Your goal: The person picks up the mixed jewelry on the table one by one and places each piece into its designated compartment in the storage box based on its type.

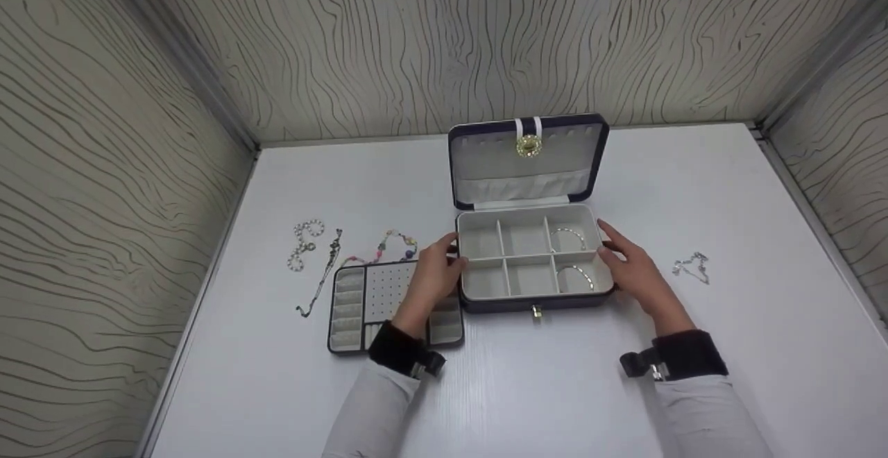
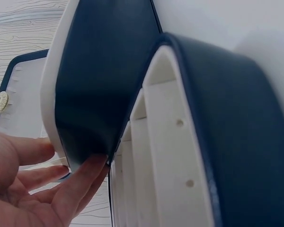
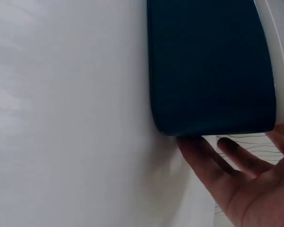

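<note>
I see left hand (image 1: 436, 270) and right hand (image 1: 635, 274) gripping opposite ends of a smooth, round-cornered navy box (image 1: 499, 306), six pale compartments (image 1: 525, 237) showing.

A left hand (image 2: 42, 205) is gripping the corner of a navy box (image 2: 99, 80), its lid (image 2: 28, 101) standing open, beside a compartmented tray (image 2: 241, 132)

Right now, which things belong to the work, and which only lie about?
Apparently in use: open navy rectangular jewellery box, two silvery bracelets, left hand, right hand.

Lying about: navy compartment tray, white beaded strand, colourful beaded strand, dark chain, silvery chain.
</note>
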The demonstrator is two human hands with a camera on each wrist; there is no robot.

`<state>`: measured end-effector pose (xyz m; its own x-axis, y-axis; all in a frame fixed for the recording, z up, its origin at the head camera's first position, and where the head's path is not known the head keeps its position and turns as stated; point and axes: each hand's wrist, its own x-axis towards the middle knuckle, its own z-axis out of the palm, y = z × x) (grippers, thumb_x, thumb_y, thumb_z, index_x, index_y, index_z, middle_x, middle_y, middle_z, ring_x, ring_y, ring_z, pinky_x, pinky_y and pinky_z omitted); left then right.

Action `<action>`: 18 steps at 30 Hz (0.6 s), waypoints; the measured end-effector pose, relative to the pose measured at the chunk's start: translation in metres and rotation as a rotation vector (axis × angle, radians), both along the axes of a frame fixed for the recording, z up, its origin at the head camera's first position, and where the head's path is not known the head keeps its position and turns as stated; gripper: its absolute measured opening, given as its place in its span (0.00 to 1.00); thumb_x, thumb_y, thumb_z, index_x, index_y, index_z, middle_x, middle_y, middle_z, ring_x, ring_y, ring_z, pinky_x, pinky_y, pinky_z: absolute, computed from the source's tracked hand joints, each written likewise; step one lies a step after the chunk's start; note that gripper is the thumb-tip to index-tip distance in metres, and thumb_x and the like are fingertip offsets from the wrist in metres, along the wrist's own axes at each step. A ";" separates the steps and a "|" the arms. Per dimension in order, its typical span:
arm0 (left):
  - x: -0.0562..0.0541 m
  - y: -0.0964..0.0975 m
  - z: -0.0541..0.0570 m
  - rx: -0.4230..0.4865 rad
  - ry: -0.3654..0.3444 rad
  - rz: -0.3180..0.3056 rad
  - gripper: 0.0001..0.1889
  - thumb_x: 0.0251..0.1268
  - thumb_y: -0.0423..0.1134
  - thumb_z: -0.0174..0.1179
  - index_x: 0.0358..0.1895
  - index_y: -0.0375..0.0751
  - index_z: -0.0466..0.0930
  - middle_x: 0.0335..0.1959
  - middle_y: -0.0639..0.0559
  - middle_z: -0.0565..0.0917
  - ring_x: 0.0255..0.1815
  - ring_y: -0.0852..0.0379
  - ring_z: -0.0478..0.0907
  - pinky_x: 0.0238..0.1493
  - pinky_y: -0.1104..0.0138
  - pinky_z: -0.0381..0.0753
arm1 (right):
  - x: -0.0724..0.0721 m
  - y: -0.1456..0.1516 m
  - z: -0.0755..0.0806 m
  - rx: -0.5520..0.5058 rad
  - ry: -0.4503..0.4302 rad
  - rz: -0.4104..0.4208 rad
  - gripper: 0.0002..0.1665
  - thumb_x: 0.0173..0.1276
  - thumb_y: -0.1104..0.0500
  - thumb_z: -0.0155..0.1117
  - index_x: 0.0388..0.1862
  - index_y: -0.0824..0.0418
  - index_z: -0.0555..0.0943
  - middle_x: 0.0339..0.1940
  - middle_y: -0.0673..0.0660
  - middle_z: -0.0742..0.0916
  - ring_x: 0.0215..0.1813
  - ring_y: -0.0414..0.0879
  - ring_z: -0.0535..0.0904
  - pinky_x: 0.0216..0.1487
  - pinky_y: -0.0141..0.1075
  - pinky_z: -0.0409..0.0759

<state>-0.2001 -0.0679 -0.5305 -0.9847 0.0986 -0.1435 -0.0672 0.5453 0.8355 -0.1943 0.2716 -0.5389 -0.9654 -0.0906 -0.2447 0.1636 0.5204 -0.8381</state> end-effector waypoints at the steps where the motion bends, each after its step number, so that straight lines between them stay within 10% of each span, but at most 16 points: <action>1: 0.000 0.000 0.000 0.000 0.000 -0.001 0.28 0.68 0.32 0.59 0.71 0.35 0.66 0.55 0.37 0.80 0.48 0.51 0.82 0.47 0.64 0.81 | -0.001 0.002 0.000 -0.043 -0.036 -0.004 0.35 0.80 0.50 0.46 0.81 0.47 0.50 0.71 0.73 0.65 0.67 0.67 0.67 0.54 0.52 0.77; 18: 0.005 -0.025 0.014 -0.006 0.065 -0.113 0.26 0.72 0.43 0.58 0.67 0.33 0.70 0.51 0.38 0.82 0.48 0.47 0.83 0.45 0.60 0.82 | -0.009 0.008 0.001 -0.241 -0.190 -0.002 0.36 0.79 0.52 0.48 0.80 0.43 0.49 0.76 0.72 0.56 0.71 0.67 0.61 0.55 0.59 0.75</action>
<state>-0.1956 -0.0925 -0.5166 -0.9747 0.2084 -0.0811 0.0487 0.5517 0.8326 -0.2034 0.2798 -0.5378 -0.9044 -0.1666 -0.3928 0.3302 0.3099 -0.8916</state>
